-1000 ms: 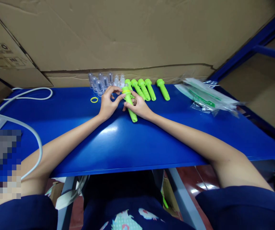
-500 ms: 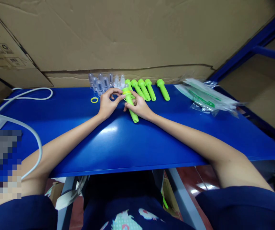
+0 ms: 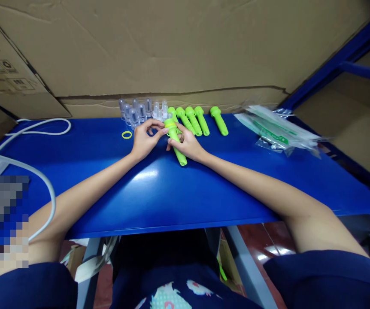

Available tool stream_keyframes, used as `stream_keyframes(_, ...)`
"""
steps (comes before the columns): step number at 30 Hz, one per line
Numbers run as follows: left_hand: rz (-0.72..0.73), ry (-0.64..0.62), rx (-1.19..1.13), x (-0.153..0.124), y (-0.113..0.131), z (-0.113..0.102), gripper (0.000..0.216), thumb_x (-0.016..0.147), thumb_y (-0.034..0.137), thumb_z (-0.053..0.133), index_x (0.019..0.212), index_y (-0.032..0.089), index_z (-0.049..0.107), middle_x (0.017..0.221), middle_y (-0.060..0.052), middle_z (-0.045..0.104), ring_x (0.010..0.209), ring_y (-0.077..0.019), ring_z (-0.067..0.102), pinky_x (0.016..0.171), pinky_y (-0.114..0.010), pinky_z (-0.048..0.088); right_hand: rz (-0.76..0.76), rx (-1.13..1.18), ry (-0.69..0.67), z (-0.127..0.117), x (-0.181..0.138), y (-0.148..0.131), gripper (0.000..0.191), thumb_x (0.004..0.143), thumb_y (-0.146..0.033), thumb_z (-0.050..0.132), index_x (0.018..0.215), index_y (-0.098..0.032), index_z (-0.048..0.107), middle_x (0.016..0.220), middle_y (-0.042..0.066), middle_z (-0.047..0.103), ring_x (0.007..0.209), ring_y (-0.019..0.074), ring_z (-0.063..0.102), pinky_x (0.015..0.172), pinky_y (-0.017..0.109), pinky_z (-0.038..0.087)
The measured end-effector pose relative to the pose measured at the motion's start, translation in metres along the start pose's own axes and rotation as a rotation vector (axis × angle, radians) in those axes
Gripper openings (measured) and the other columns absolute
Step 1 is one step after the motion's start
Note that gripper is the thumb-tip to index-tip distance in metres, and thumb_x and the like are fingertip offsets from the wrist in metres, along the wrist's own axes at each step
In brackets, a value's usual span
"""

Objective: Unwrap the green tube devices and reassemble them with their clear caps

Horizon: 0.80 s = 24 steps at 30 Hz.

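Observation:
A lime-green flashlight body point(image 3: 180, 155) is held tilted above the blue table, its head pointing away from me. My right hand point(image 3: 189, 142) wraps round its upper barrel. Around the head sits a yellow rubber ring point(image 3: 170, 125), pinched at its left side by the fingertips of my left hand point(image 3: 144, 139). A small clear tip point(image 3: 170, 115) shows at the top of the head. Another yellow ring point(image 3: 126, 134) lies on the table, left of my left hand. Behind that hand stand several clear plastic domes point(image 3: 134, 116) and smaller translucent pieces point(image 3: 156, 110).
Several green flashlight bodies point(image 3: 199, 121) lie in a row behind my right hand, with one point(image 3: 219, 121) apart. Plastic bags point(image 3: 280, 131) lie at the right. A white cable point(image 3: 51, 184) loops at the left. Cardboard point(image 3: 172, 51) walls the table's point(image 3: 159, 206) back.
Almost nothing differs. Both hands keep the same hold on the flashlight body and ring, with only a very slight shift of the view.

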<state>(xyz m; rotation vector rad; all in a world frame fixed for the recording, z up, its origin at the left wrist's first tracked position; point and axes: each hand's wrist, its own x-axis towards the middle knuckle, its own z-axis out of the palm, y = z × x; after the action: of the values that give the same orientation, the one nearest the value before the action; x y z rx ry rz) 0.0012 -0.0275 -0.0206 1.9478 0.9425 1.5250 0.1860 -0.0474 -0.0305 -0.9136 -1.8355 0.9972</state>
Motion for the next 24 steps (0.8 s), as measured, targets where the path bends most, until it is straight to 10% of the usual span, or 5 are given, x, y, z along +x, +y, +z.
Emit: stream_keyframes(24, 0.032, -0.042, -0.044, -0.0016, -0.0010, 0.0049, 0.041, 0.088, 0.060, 0.074, 0.100, 0.022, 0.066, 0.085, -0.002, 0.071, 0.079, -0.0151, 0.067, 0.064, -0.028, 0.044, -0.061, 0.034, 0.005, 0.0056, -0.0014, -0.0032, 0.055, 0.092, -0.054, 0.064, 0.124, -0.028, 0.026, 0.078, -0.006, 0.060, 0.061, 0.0159, 0.066, 0.056, 0.031, 0.055)
